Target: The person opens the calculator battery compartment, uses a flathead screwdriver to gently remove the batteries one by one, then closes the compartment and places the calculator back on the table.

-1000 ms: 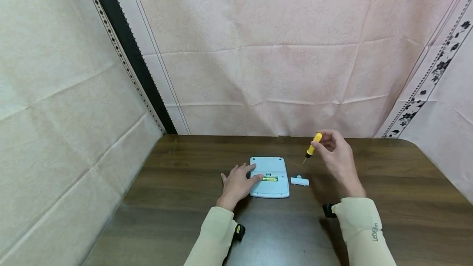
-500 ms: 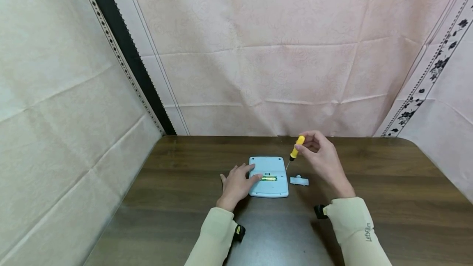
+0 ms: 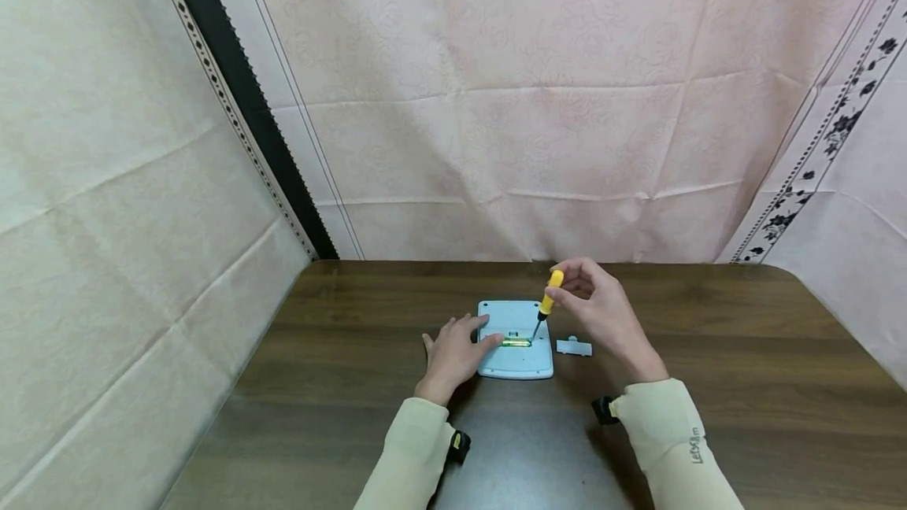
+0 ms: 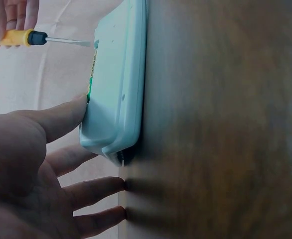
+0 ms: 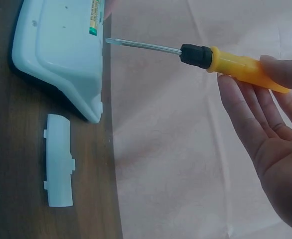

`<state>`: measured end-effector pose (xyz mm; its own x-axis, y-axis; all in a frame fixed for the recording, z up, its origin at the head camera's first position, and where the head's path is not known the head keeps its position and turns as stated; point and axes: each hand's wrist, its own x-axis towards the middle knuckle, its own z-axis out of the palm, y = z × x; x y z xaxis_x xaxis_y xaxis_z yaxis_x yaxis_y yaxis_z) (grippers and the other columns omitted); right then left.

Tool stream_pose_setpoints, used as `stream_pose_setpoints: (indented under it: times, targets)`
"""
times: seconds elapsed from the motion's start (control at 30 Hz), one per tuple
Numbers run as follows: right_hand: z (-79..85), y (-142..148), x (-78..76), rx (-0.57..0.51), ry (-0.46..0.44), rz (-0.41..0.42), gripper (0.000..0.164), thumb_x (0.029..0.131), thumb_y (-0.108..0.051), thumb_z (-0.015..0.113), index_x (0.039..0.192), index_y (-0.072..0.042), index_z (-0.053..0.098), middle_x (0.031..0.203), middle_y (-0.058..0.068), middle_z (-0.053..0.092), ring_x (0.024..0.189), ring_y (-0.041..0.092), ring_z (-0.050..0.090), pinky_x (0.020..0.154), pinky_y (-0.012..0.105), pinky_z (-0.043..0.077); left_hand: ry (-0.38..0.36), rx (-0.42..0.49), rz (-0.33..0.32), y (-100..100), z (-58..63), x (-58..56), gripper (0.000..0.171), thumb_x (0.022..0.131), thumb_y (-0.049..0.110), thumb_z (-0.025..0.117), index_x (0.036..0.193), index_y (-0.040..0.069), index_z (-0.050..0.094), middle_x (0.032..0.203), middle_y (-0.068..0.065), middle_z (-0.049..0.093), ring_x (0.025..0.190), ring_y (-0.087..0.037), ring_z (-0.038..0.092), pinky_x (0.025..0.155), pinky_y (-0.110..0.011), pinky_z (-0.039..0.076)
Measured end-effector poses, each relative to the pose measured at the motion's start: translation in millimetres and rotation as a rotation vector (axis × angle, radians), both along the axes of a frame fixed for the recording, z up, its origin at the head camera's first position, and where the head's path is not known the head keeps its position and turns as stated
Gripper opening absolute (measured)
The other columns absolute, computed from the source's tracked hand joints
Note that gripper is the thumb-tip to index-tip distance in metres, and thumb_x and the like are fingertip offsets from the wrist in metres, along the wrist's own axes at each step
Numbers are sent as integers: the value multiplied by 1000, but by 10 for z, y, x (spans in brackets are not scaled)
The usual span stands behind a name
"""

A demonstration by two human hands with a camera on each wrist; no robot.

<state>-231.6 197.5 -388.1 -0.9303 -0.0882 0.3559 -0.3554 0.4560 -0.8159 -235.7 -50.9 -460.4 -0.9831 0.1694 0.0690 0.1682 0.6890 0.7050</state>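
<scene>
A light-blue calculator (image 3: 516, 364) lies back side up on the table, its battery slot uncovered. Inside the slot sits a green-and-gold battery (image 3: 520, 342). My left hand (image 3: 452, 356) rests at the calculator's left side, fingers spread, with the thumb at the battery's left end; two fingertips touch the table in the left wrist view. Between thumb and fingertips, my right hand (image 3: 601, 312) pinches the yellow handle of a flat-blade screwdriver (image 5: 235, 65). Its blade slants down to the battery's right end, the tip close over the slot. The battery cover (image 5: 59, 160) lies right of the calculator.
The brown wooden table (image 3: 340, 415) has its far edge just beyond the hands. Pale cloth (image 3: 567, 140) hangs behind it and at both sides. A black camera (image 3: 459, 445) is strapped at the left wrist, another camera (image 3: 605, 411) at the right.
My right hand has moved left with the screwdriver, from beyond the battery cover to over the calculator, and the tip has come down to the battery's right end. My left hand has stayed put.
</scene>
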Motion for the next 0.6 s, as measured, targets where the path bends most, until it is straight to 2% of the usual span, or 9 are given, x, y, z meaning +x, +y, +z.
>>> stream_pose_setpoints:
  times: [0.37,0.6]
  targets:
    - [-47,-23,-16,18,-36,4,33,96,-9,81,124,-4,64,111,12,70,101,27,68,85,17,54,-15,-9,9,7,17,3,51,104,42,69,146,13,67,156,-20,53,151,-48,36,114,-84,7]
    - [-90,48,-57,14,-72,-2,34,98,-9,79,126,-6,61,111,12,69,99,29,66,81,23,56,-10,-11,15,14,17,2,50,104,41,70,146,13,67,156,-21,53,151,-49,36,113,-84,7]
